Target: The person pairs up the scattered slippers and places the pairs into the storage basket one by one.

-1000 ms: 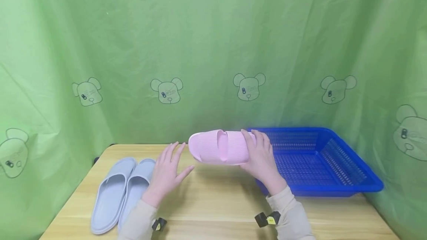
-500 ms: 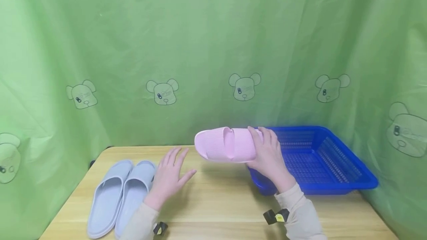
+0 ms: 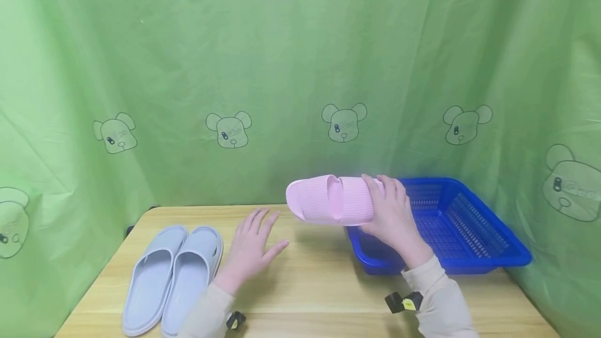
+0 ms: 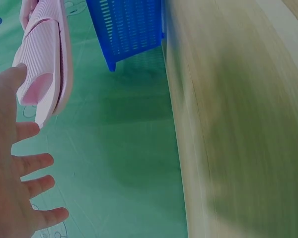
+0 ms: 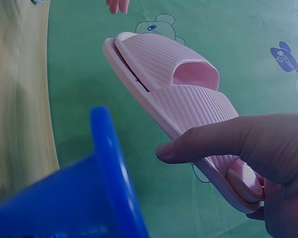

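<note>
A pair of pink ribbed slippers point(image 3: 328, 200), fitted into each other toe to heel, hangs above the table. My right hand point(image 3: 392, 215) grips the pair at its right end, the thumb point(image 5: 203, 144) along the near side in the right wrist view. To the left of the slippers my left hand point(image 3: 251, 246) hovers apart from them, fingers spread and holding nothing. In the left wrist view its fingers point(image 4: 37, 163) point toward the green curtain. A pair of light grey-blue slippers point(image 3: 149, 288) lies side by side at the table's left.
Behind and beside my right hand, a blue plastic basket point(image 3: 493, 262) with perforated walls stands at the right of the wooden table point(image 3: 310, 286). A green curtain point(image 3: 281, 67) with bear faces encloses the back and sides.
My right hand has carried the pink slippers to the right and slightly up, toward the basket. The left hand has followed a little rightward, still spread. The head view has shifted slightly.
</note>
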